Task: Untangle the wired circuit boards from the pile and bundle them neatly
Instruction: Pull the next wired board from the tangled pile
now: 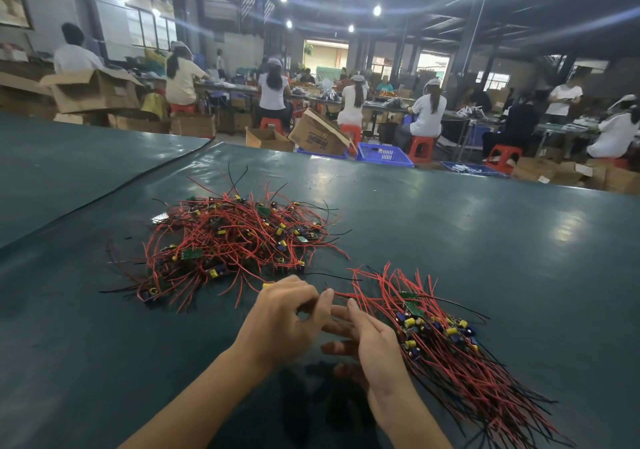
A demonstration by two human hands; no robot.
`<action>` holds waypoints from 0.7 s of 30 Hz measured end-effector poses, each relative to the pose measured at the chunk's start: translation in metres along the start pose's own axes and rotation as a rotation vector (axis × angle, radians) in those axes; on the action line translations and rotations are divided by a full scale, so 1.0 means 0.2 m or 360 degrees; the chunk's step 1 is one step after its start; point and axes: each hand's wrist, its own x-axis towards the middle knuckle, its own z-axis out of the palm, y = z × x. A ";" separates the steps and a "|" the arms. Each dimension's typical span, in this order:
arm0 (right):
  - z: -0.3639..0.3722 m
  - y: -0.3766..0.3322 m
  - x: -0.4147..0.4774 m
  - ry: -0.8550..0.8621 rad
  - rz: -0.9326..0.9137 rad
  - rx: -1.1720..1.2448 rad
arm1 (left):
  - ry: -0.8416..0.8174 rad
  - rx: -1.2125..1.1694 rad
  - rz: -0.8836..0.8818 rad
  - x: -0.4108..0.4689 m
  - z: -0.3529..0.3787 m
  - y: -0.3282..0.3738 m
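A tangled pile (228, 240) of small green circuit boards with red and black wires lies on the green table (485, 240), left of centre. To the right lies a sorted bundle (446, 341) with its boards side by side and its wires running toward me. My left hand (287, 313) has curled fingers and pinches a red wire (341, 295) between thumb and forefinger; something yellow shows at its fingertips. My right hand (370, 341) sits just left of the bundle with its fingers stretched out toward the left hand, holding nothing that I can see.
A seam in the table cover (138, 178) runs diagonally at the left. Beyond the table's far edge stand cardboard boxes (318, 135), blue crates (382, 154), red stools and several seated workers at long benches.
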 end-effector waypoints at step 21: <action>0.00 0.00 -0.01 0.0286 -0.0503 -0.0109 | -0.0316 -0.0101 -0.0693 -0.06 0.07 -0.12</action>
